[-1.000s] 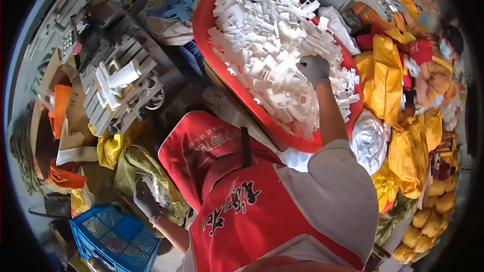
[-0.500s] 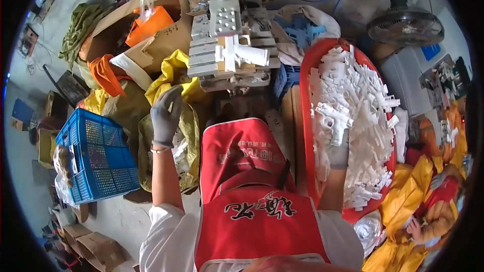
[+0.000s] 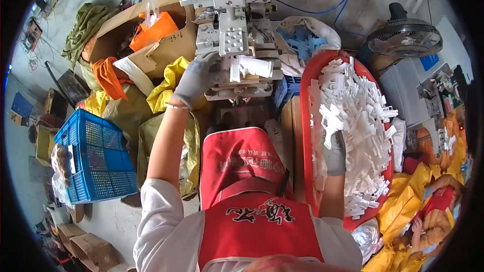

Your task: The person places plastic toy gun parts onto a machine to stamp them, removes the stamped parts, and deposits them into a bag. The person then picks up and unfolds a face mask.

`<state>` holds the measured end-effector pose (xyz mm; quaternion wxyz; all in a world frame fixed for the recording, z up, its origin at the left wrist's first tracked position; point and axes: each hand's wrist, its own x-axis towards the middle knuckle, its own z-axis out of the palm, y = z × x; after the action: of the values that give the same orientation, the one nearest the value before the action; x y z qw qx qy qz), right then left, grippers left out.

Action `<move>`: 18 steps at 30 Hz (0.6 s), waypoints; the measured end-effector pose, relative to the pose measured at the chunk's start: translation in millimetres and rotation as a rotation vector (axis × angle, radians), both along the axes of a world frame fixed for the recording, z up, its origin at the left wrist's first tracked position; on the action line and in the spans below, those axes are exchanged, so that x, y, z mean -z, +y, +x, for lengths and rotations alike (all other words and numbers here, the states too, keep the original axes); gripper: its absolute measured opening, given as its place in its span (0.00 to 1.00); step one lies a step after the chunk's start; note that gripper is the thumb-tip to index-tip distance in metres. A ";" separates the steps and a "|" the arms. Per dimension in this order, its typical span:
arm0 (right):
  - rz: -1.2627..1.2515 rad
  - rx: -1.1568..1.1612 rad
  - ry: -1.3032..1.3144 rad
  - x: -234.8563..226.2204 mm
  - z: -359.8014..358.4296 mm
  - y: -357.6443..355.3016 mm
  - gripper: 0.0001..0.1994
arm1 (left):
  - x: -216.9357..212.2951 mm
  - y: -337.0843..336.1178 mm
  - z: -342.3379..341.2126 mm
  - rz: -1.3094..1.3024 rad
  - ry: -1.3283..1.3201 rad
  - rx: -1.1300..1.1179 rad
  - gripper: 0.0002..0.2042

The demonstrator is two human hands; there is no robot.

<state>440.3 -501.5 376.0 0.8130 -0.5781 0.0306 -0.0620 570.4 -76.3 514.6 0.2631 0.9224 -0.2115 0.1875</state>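
A white plastic toy pistol (image 3: 254, 67) lies on its side on the bed of the metal machine (image 3: 233, 35) ahead of me. At its left end is my left hand (image 3: 195, 81), in a grey glove, with the fingers closed around that end; the fingertips are partly hidden. Over the red tub (image 3: 305, 121), my right hand (image 3: 335, 155), also gloved, grips another white toy pistol (image 3: 333, 119). Beneath it the tub is heaped with white plastic toy gun parts (image 3: 365, 146).
Left of me stand a blue plastic crate (image 3: 101, 163), an open sack (image 3: 166, 141) and a cardboard box (image 3: 169, 40) holding an orange bag. Behind the tub are a sack of blue parts (image 3: 302, 43) and a fan (image 3: 405, 35). Another person (image 3: 438, 216) sits at the far right.
My left hand has moved forward and right from above the open sack to the pistol on the machine. My right hand stays over the tub with its pistol, now turned differently.
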 end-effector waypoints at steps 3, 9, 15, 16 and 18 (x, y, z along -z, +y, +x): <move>-0.148 0.000 -0.011 3.6 15.0 -5.6 0.24 | -6.2 -4.9 9.4 0.094 0.108 -0.122 0.20; -0.266 -0.122 -0.121 -69.1 76.7 44.1 0.24 | -12.0 2.2 -5.4 -0.258 -0.048 -0.024 0.15; -0.811 -0.294 -0.776 -128.4 141.8 137.4 0.25 | 25.1 58.6 -76.2 -0.362 -0.151 -0.336 0.14; -0.909 -0.294 -0.824 -131.8 150.2 146.8 0.24 | 32.1 67.7 -96.0 -0.396 -0.123 -0.402 0.13; -1.072 -0.341 -0.825 -139.5 155.1 163.7 0.25 | 54.9 92.7 -138.9 -0.431 -0.036 -0.544 0.12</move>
<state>595.5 -337.8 515.6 0.3592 -0.8255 -0.4069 -0.1547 431.4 16.4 459.7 0.3884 0.8648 0.0818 0.3073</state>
